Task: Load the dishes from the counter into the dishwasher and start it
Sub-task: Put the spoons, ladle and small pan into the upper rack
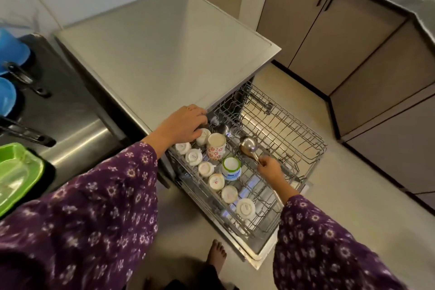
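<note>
The dishwasher's upper rack (303,148) is pulled out over the open door (259,254). Along its left side stand several upturned white cups (194,156), a red-flowered mug (216,146) and a green-rimmed cup (231,168). My right hand (269,167) pinches the handle of a steel ladle (248,145) whose bowl lies over the rack's middle. My left hand (182,125) reaches to the rack's back left corner, its fingers curled down at a white cup (203,135); what the fingertips hold is hidden. More steel spoons (227,130) lie beside it.
The dishwasher's steel top (164,49) is straight ahead. To the left a steel sink counter (77,129) carries a green tray (18,172), blue pots (11,52) and black pan handles. Brown cabinets (341,30) stand at the right. My bare foot (217,254) is by the door.
</note>
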`<state>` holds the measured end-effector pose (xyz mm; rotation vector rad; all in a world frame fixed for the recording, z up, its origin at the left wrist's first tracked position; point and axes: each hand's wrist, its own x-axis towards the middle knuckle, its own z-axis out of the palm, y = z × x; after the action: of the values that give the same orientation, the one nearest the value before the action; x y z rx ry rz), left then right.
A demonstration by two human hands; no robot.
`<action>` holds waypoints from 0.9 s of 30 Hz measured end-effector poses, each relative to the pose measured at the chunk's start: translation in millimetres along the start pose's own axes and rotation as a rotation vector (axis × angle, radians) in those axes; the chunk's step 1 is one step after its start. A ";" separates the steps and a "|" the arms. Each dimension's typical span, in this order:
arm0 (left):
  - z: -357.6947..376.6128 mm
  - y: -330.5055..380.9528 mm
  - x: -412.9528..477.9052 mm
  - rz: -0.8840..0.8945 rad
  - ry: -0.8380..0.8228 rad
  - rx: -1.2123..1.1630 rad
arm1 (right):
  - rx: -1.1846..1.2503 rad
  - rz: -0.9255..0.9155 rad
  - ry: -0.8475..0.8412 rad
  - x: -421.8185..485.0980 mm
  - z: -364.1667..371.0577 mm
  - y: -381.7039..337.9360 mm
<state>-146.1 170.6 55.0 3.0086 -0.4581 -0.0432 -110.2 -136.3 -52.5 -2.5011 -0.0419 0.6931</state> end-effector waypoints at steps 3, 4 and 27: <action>11.0 -6.2 14.6 0.039 -0.013 0.036 | 0.004 -0.018 -0.024 20.1 11.4 8.8; 14.4 -7.7 17.9 0.044 -0.023 0.032 | 0.010 -0.030 -0.035 26.8 13.5 10.3; 51.7 -16.0 29.6 0.123 0.156 -0.067 | 0.398 0.039 0.075 62.3 67.1 50.8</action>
<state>-115.4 172.2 1.6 2.8834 -0.6111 0.1807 -94.4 -136.2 -156.1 -2.1469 0.1579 0.5595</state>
